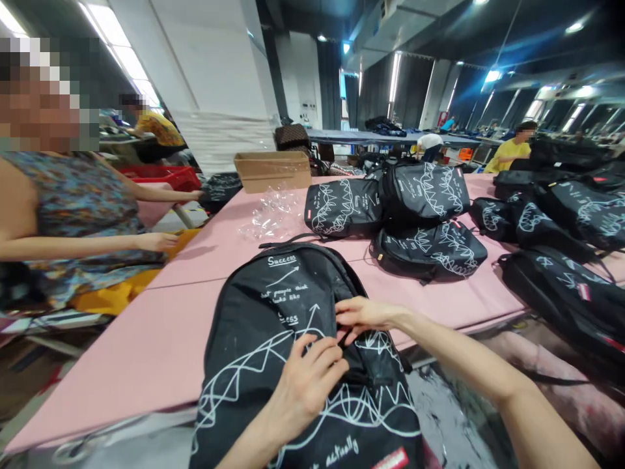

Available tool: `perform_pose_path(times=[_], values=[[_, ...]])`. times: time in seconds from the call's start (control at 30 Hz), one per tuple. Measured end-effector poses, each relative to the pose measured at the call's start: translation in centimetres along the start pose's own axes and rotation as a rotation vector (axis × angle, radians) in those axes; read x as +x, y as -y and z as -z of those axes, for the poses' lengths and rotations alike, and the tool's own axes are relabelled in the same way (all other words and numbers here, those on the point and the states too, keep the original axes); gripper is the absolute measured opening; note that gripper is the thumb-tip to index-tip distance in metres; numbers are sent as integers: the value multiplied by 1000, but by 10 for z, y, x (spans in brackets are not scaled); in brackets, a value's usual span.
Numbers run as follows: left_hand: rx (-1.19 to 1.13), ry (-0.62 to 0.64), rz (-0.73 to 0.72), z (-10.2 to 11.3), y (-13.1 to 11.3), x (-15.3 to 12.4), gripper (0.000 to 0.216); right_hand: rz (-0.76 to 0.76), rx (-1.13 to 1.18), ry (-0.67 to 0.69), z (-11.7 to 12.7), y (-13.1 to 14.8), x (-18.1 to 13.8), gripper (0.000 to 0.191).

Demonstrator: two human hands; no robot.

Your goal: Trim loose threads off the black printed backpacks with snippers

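Observation:
A black backpack [254, 312] printed with white scribbles, arrows and the word "Success" lies front side up before me, partly over the pink table's edge. My left hand [312, 371] rests on its front with bent fingers close to the opening of a front pocket [359, 358]. At that opening my right hand [361, 316] has its fingers curled around the pocket edge. The fingertips of both hands nearly meet there. Whether the left fingers pinch the fabric or a zipper is hidden.
More printed black backpacks [424, 192] lie on the pink table [146, 339], ahead and to the right. Crumpled clear plastic [276, 215] and a cardboard box [273, 170] stand farther back. A co-worker [83, 215] sits at the left, near a red crate [161, 182].

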State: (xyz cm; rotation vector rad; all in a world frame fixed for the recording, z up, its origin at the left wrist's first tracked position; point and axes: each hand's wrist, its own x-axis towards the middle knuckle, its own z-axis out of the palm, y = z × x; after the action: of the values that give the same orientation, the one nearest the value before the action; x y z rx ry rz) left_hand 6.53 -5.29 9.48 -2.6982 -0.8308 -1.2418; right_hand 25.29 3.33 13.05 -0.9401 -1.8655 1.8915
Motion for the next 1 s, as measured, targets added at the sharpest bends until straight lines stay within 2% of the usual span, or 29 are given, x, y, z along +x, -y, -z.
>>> perform_pose_path(times=[0.07, 0.1, 0.17, 0.23, 0.33, 0.43, 0.53, 0.67, 0.77, 0.83, 0.93, 1.0], values=[[-15, 19, 48, 1, 6, -10, 29, -29, 62, -50, 16, -3, -33, 36], [-26, 38, 61, 0, 8, -14, 28, -15, 41, -133, 22, -6, -50, 36], [-32, 69, 66, -1, 12, -18, 26, 39, -139, -286, 22, -12, -78, 35], [-14, 86, 64, -2, 15, -17, 25, 102, -400, -254, 8, -19, -97, 36], [16, 94, 63, -3, 14, -11, 24, 166, -801, -109, -23, -30, -106, 42], [33, 46, 48, -7, 0, -8, 25, 143, -1088, -152, -42, -41, -102, 27], [-69, 72, -35, -23, -28, -20, 18, 146, -1263, -190, -40, -48, -99, 10], [-163, 277, -249, -57, -54, -49, 33, 251, -1472, -299, -19, -39, -78, 13], [-185, 380, -321, -71, -54, -63, 39, 265, -1524, -474, 11, -19, -31, 19], [-195, 394, -358, -71, -51, -66, 40, 274, -1430, -624, 33, -6, 6, 19], [-165, 427, -310, -60, -49, -65, 38, 373, -1203, -625, 56, 0, 46, 13], [-189, 462, -252, -51, -51, -62, 37, 391, -978, -639, 64, -8, 52, 17]])
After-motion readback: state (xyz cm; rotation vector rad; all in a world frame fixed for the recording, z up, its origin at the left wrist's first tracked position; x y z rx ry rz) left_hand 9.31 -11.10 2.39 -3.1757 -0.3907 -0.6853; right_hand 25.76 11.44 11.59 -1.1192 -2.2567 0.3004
